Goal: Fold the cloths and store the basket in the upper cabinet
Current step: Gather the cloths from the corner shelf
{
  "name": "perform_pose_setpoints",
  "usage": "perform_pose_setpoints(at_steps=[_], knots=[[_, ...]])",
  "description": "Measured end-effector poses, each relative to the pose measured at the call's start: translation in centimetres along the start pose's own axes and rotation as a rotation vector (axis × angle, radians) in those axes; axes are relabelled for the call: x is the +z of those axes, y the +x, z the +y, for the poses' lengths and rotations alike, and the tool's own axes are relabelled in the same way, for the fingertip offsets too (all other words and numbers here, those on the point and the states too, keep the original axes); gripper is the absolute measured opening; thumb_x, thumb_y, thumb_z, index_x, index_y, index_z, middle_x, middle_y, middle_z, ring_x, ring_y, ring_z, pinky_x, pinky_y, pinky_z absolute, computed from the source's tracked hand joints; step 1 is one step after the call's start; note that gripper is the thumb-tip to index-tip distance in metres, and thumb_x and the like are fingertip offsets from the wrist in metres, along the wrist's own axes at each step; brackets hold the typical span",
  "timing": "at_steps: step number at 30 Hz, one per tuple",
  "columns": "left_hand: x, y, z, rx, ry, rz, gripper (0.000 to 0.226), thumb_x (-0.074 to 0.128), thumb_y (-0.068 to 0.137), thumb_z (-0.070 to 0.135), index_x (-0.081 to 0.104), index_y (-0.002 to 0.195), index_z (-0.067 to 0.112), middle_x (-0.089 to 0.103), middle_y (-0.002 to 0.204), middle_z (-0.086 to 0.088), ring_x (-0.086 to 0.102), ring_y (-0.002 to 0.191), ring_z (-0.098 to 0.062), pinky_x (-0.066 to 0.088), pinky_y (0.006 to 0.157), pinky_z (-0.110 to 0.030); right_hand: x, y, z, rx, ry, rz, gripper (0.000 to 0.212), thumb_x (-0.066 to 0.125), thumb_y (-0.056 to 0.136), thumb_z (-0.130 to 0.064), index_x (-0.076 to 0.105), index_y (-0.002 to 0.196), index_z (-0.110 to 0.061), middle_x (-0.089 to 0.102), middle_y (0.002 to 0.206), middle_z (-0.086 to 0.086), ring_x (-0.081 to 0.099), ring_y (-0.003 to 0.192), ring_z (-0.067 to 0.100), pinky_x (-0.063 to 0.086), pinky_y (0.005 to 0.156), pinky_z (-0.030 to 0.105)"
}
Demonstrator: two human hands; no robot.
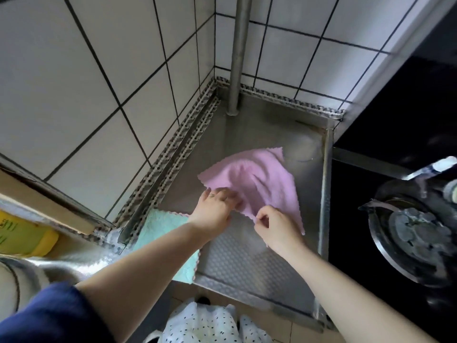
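Both our hands pinch the pink cloth (pixel 257 179): left hand (pixel 215 209) closed on its near-left edge, right hand (pixel 274 226) with fingertips together on the near edge. It lies rumpled on the steel counter (pixel 247 256), near the pipe (pixel 237 58). A green cloth (pixel 160 231) lies flat left of it. Writing on the yellow box (pixel 22 233) is unreadable.

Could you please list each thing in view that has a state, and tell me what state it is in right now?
pink cloth: unfolded, rumpled, near edge lifted off the steel counter.
mint cloth: lying flat on the counter, partly under the left forearm.
left hand: pinching the pink cloth's near edge.
right hand: pinching the pink cloth's near edge.
gas burner: no flame seen.
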State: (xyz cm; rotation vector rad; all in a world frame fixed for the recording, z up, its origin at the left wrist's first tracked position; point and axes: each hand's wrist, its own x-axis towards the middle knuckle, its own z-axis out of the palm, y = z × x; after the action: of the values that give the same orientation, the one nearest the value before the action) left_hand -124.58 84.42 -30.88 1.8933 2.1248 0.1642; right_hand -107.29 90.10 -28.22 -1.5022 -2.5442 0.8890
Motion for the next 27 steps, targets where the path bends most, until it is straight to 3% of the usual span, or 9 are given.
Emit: perform_pose_setpoints(at_steps=[3,5,8,10,13,16,21,25,27], knots=[[-0.4,1.4,0.3,0.007,-0.009,0.104,0.034,0.045,0.084,0.030,0.063,0.113,0.032,0.059,0.125,0.007,0.050,0.121,-0.022,0.025,0.108,-0.043,-3.4,-0.9,-0.2,-0.043,-0.014,0.012,0.007,0.058,0.083,-0.025,0.054,0.078,-0.029,0.059,0.070,-0.011,0.056,0.068,0.013,0.038,0.057,0.026],[-1.1,2.0,0.2,-0.003,-0.028,0.184,0.046,0.030,0.076,0.037,0.068,0.100,0.031,0.068,0.106,0.005,0.060,0.104,-0.024,0.033,0.103,-0.044,-5.6,-1.3,0.0,-0.039,-0.013,0.034,0.006,0.057,0.081,-0.025,0.054,0.077,-0.029,0.056,0.065,-0.012,0.056,0.071,0.014,0.043,0.062,0.028],[-2.6,2.4,0.0,0.011,-0.071,0.289,0.045,0.030,0.073,0.038,0.067,0.093,0.023,0.069,0.091,0.000,0.066,0.087,-0.028,0.045,0.090,-0.040,-8.4,-1.7,0.8,-0.069,-0.015,0.075,0.007,0.057,0.081,-0.021,0.054,0.078,-0.027,0.057,0.065,-0.012,0.056,0.072,0.016,0.047,0.066,0.033],[-3.9,2.3,-0.3,0.031,-0.133,0.387,0.035,0.037,0.077,0.039,0.063,0.090,0.020,0.066,0.084,0.001,0.066,0.076,-0.028,0.051,0.070,-0.033,-10.1,-1.8,1.1,-0.119,-0.044,0.085,0.012,0.053,0.083,-0.016,0.056,0.087,-0.028,0.057,0.072,-0.015,0.055,0.075,0.013,0.047,0.070,0.033],[-6.3,2.5,-0.9,0.101,-0.105,0.498,0.033,0.044,0.083,0.046,0.060,0.081,0.018,0.062,0.074,0.000,0.064,0.063,-0.026,0.046,0.048,-0.026,-12.5,-1.5,1.5,-0.194,-0.118,0.092,0.035,0.049,0.083,-0.007,0.058,0.112,-0.025,0.055,0.100,-0.012,0.054,0.090,0.012,0.044,0.080,0.030],[-9.2,3.4,-1.4,0.176,-0.069,0.507,0.046,0.043,0.084,0.055,0.062,0.077,0.014,0.061,0.071,-0.001,0.062,0.063,-0.026,0.044,0.049,-0.027,-14.6,-0.2,2.2,-0.245,-0.173,0.177,0.046,0.049,0.079,0.002,0.061,0.117,-0.020,0.050,0.103,-0.006,0.054,0.094,0.014,0.042,0.082,0.028],[-13.6,5.4,-2.4,0.267,-0.021,0.465,0.048,0.037,0.088,0.046,0.068,0.096,0.009,0.064,0.088,-0.007,0.064,0.077,-0.028,0.053,0.062,-0.033,-18.1,3.5,2.5,-0.245,-0.239,0.324,0.033,0.053,0.077,0.003,0.071,0.098,-0.014,0.054,0.096,0.000,0.058,0.091,0.024,0.046,0.080,0.033],[-17.0,6.7,-2.5,0.198,-0.058,0.586,0.019,0.060,0.090,0.021,0.070,0.094,0.006,0.064,0.088,-0.009,0.062,0.081,-0.027,0.042,0.066,-0.027,-20.9,6.0,2.1,-0.228,-0.211,0.441,0.022,0.057,0.081,-0.006,0.072,0.096,-0.014,0.062,0.095,0.006,0.060,0.091,0.027,0.048,0.081,0.038],[-18.7,7.0,-2.1,0.155,-0.094,0.674,0.015,0.062,0.089,0.021,0.070,0.093,0.009,0.064,0.087,-0.007,0.058,0.080,-0.022,0.035,0.063,-0.026,-22.3,6.6,1.7,-0.193,-0.137,0.529,0.019,0.058,0.086,-0.013,0.071,0.099,-0.015,0.064,0.097,0.005,0.060,0.093,0.025,0.047,0.081,0.033]])
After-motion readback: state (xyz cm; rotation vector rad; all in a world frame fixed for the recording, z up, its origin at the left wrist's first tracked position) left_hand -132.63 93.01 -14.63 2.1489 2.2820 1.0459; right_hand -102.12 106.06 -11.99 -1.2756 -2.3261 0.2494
